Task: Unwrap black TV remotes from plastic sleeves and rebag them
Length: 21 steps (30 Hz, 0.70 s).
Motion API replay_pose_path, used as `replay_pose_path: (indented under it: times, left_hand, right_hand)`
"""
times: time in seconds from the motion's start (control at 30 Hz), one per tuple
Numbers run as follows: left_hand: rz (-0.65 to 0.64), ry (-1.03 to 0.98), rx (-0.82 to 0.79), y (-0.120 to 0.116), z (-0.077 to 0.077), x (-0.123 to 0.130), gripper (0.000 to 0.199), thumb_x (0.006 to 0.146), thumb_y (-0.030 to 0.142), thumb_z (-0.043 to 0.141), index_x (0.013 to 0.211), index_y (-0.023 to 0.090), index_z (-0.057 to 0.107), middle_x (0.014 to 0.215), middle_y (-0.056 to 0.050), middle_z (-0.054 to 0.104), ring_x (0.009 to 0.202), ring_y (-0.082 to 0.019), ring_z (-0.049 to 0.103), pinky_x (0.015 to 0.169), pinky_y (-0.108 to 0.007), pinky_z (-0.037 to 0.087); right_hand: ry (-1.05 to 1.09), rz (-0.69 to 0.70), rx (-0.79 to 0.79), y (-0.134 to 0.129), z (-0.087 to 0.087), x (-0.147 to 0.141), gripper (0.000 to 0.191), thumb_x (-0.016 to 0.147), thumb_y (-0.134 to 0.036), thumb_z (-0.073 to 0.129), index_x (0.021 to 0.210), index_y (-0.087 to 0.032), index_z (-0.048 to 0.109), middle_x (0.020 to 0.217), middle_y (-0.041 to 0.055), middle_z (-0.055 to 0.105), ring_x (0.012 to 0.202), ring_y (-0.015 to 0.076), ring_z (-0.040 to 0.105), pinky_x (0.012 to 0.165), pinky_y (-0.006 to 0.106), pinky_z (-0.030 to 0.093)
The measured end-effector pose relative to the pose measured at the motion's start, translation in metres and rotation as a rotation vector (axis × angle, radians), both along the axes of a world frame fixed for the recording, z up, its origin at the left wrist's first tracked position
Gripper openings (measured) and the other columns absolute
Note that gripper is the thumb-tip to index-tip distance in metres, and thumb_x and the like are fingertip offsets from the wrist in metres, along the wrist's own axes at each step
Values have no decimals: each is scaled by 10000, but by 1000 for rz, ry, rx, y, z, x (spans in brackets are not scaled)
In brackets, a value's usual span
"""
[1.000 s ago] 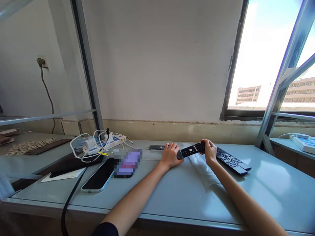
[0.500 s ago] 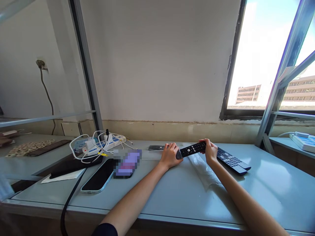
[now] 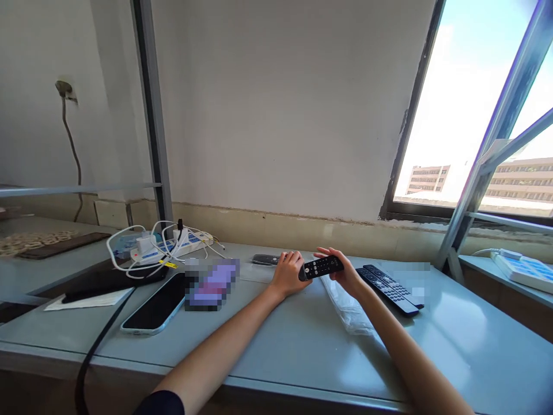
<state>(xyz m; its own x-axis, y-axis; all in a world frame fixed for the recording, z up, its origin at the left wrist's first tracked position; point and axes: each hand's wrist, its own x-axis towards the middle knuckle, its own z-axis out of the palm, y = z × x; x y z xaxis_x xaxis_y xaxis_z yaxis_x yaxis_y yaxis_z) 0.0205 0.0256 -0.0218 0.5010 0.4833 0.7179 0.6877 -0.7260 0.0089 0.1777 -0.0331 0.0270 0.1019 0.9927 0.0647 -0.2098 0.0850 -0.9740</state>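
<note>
A black remote control [image 3: 323, 267] with small white-marked buttons is held tilted above the desk, buttons facing me. My left hand [image 3: 288, 271] is closed around its left end. My right hand [image 3: 347, 275] grips the right end, with its fingers behind the remote and partly hidden. Below my right hand, a clear plastic sleeve [image 3: 351, 314] lies crumpled on the desk. Two dark remotes [image 3: 389, 289] rest side by side to the right of that hand. Just behind my left hand lies another dark remote [image 3: 264, 259], partly hidden and seemingly in clear plastic.
On the left of the grey desk [image 3: 276, 351] are a phone with a black screen [image 3: 155, 305], a blurred-out purple phone [image 3: 213, 285] and a power strip [image 3: 190, 243] tangled in white cables. A black strap [image 3: 101, 340] hangs over the front edge. Metal posts [image 3: 153, 115] stand at both sides.
My right hand has moved left and turned, its fingers now extending behind the remote. The remote looks shorter from this angle. The whole view has shifted slightly.
</note>
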Motion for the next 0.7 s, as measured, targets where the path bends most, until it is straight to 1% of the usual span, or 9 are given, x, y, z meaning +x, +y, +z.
replay_pose_path:
  times: [0.07,0.13,0.2,0.27,0.4,0.47,0.57,0.63,0.7]
  left_hand:
    - [-8,-31,20,0,0,0,245,734,407,662,844,190,626,917,-66,624,872,-234,572,800,-371,409]
    - [-18,-51,37,0,-1,0,267,740,424,656,866,190,628,934,-68,625,872,-233,575,800,-368,409]
    - [-34,-59,50,-1,-1,1,291,746,442,653,896,195,629,957,-69,624,880,-233,577,802,-365,407]
    - [-48,-56,52,-2,0,2,308,755,456,650,927,201,626,991,-72,623,898,-234,578,811,-363,405]
    - [-32,-38,5,-3,1,4,340,772,463,647,978,196,602,1031,-85,626,954,-246,572,838,-369,402]
    - [-11,-41,-31,-2,2,4,399,758,466,668,1036,192,580,1037,-85,629,972,-252,570,848,-371,402]
    - [29,-65,-75,1,2,2,487,739,496,692,1096,195,552,1048,-78,633,982,-255,569,862,-375,405]
    - [52,-84,-99,3,1,0,464,773,504,665,1105,202,546,1051,-70,638,987,-248,574,864,-371,409]
    - [66,-92,-125,5,0,-1,409,823,486,622,1111,206,543,1055,-62,642,990,-234,583,859,-357,414]
  right_hand:
    - [-47,104,-52,-2,-1,-3,377,746,-454,581,999,-210,718,824,60,700,464,83,431,376,199,324]
    - [-79,195,-115,-3,-2,-4,427,778,-468,550,1080,-199,687,701,40,653,456,93,462,382,200,347]
    - [-89,254,-166,-4,-3,-5,441,799,-453,515,1100,-171,670,652,37,628,467,111,514,385,203,373]
    - [-80,274,-192,-5,-3,-7,418,809,-413,481,1073,-148,667,668,53,646,485,128,558,395,212,409]
    - [-32,215,-192,-4,-3,-7,321,794,-312,476,975,-136,675,671,68,676,530,154,624,433,221,477]
    - [-5,180,-178,-2,-2,-4,291,782,-308,511,943,-132,678,667,74,684,524,160,632,448,229,502]
    - [70,91,-151,3,-1,10,272,774,-349,553,895,-141,680,685,76,695,479,152,616,467,247,533]
    - [138,20,-112,6,-2,20,295,780,-405,548,864,-152,674,698,80,699,476,153,614,485,256,551]
    - [197,-21,-59,8,-3,29,325,780,-461,544,833,-163,663,699,85,695,511,162,633,506,255,562]
